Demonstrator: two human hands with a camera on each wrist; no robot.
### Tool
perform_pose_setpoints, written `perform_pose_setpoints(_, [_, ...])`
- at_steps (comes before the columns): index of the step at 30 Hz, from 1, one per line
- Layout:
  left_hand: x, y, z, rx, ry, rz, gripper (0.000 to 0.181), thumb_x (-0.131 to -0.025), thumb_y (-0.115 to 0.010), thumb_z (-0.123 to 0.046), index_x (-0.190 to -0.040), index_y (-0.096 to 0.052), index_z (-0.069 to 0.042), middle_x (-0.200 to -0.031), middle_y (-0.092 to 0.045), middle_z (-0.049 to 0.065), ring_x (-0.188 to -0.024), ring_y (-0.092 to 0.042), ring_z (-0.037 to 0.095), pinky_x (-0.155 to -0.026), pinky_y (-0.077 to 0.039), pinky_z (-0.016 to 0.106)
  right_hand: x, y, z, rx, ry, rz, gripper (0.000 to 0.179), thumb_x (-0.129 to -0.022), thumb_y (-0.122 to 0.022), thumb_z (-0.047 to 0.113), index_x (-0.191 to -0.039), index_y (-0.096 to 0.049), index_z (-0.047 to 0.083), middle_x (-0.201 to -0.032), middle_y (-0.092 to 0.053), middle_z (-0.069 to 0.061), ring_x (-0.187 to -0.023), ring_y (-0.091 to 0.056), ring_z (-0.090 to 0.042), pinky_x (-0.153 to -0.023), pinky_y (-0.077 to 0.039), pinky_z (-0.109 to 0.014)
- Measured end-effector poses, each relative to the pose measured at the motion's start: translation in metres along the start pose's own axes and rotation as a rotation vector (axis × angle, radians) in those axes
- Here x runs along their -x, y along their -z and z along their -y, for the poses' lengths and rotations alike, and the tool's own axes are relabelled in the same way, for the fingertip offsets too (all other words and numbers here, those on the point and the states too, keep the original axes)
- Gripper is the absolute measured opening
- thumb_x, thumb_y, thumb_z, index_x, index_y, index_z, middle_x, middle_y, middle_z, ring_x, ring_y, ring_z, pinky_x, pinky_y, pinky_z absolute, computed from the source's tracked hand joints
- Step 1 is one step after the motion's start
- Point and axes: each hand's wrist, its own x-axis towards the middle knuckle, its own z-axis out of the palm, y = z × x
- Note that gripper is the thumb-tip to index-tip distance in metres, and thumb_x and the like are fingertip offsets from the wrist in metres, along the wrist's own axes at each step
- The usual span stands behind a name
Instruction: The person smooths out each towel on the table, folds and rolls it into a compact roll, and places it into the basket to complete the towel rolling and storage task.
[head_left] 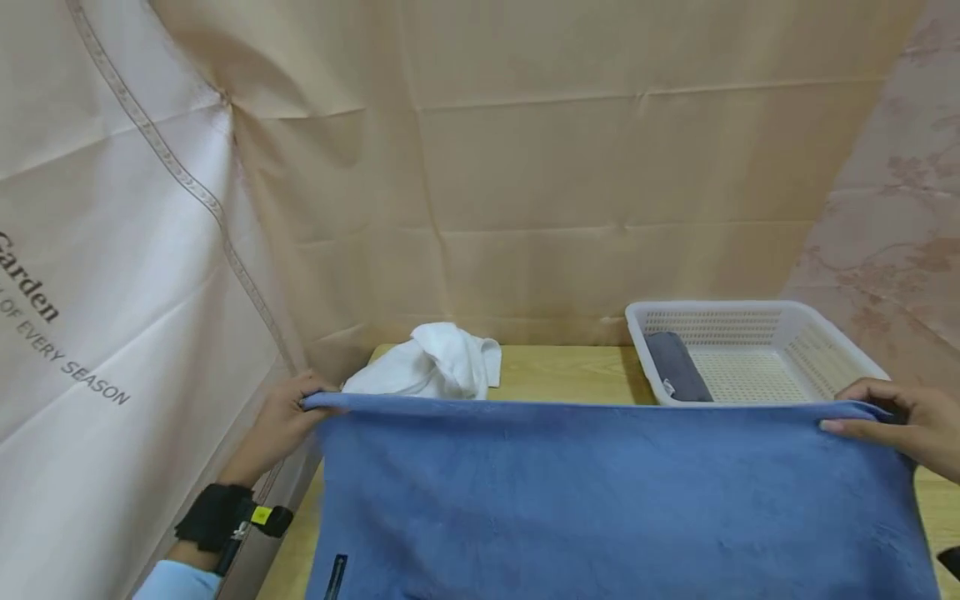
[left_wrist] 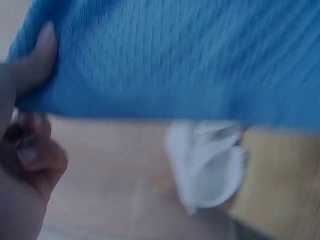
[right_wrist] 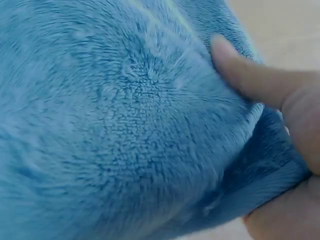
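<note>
The left hand (head_left: 291, 410) and right hand (head_left: 911, 425) each pinch the blue towel (head_left: 600, 492) near an upper corner, grip closed, stretching it over the table (head_left: 570, 373), before a white cloth (head_left: 435, 362) and basket (head_left: 720, 306).

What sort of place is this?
Likely a screened-off table workspace, though the wider room isn't visible: creased beige hanging sheet behind a pale wood-grain tabletop, plus a white rectangular perforated plastic basket on it.

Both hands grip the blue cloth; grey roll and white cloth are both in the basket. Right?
No: the white cloth lies on the table, outside the basket, per the head view. The grey roll is inside; left hand and right hand grip the blue cloth.
</note>
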Motion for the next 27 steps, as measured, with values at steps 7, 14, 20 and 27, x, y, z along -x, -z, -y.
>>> perform_pose_setpoints(7, [-0.007,-0.038,0.039,-0.083,0.096,-0.119,0.019,-0.084,-0.081,0.003,-0.097,-0.077,-0.010,-0.096,-0.063,0.006,-0.089,-0.056,0.015,-0.073,-0.050,0.025,-0.023,-0.033,-0.013,0.173,0.145,-0.054,0.026,-0.083,-0.076,-0.013,-0.096,-0.075,0.010,-0.092,-0.070,0.005,-0.083,-0.053,0.018,-0.064,-0.048,-0.012])
perform_pose_setpoints(14, [0.002,-0.032,0.050,-0.001,0.172,-0.108,0.025,-0.091,-0.071,0.009,-0.109,-0.077,-0.008,-0.108,-0.065,0.009,-0.099,-0.059,0.010,-0.077,-0.050,0.021,-0.018,-0.035,-0.019,0.214,0.248,-0.141,0.030,-0.083,-0.076,-0.013,-0.103,-0.077,0.009,-0.096,-0.068,0.008,-0.086,-0.050,0.020,-0.066,-0.045,-0.009])
perform_pose_setpoints(20, [0.022,-0.013,0.058,0.140,0.066,0.217,0.056,-0.079,-0.051,0.028,-0.106,-0.077,-0.013,-0.109,-0.070,0.008,-0.106,-0.062,0.007,-0.083,-0.052,0.024,0.010,-0.027,-0.043,-0.093,0.346,0.231,0.039,-0.081,-0.071,-0.020,-0.099,-0.076,0.014,-0.091,-0.067,0.013,-0.072,-0.061,-0.004,-0.054,-0.048,-0.024])
perform_pose_setpoints(27, [0.051,-0.011,0.064,0.226,0.076,0.649,0.014,-0.092,-0.076,-0.013,-0.104,-0.076,-0.021,-0.108,-0.070,0.000,-0.099,-0.063,0.011,-0.082,-0.053,0.029,0.038,-0.049,-0.080,-0.418,0.381,0.823,0.039,-0.081,-0.065,-0.022,-0.101,-0.072,0.011,-0.090,-0.065,0.002,-0.077,-0.057,-0.005,-0.054,-0.042,-0.027])
